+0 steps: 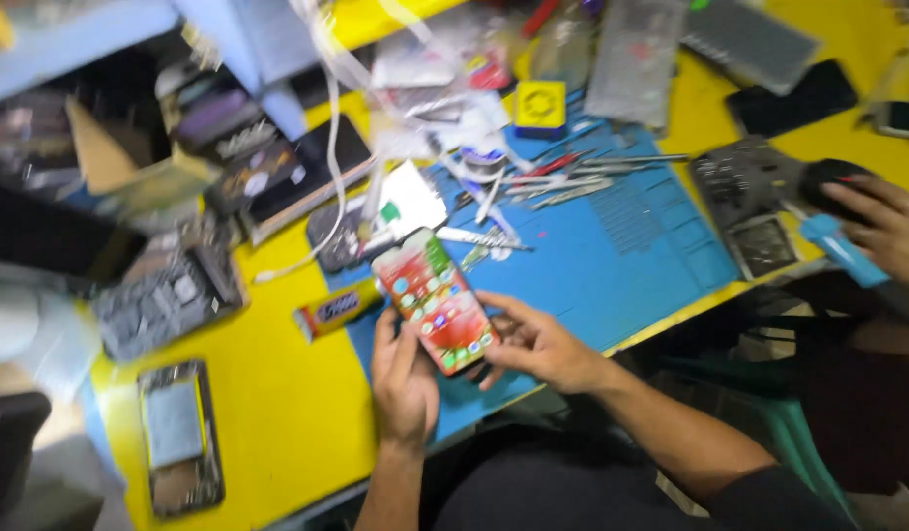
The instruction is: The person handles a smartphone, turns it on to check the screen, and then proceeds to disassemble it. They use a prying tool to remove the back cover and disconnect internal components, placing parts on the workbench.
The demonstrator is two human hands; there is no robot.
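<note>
Glossy glass, matt mat, metal tools
Phone point(436, 301) screen seen glossy; blue mat point(631, 236) matt, rubbery; tweezers point(572, 187) shiny metal; desk point(267, 403) smooth yellow.
</note>
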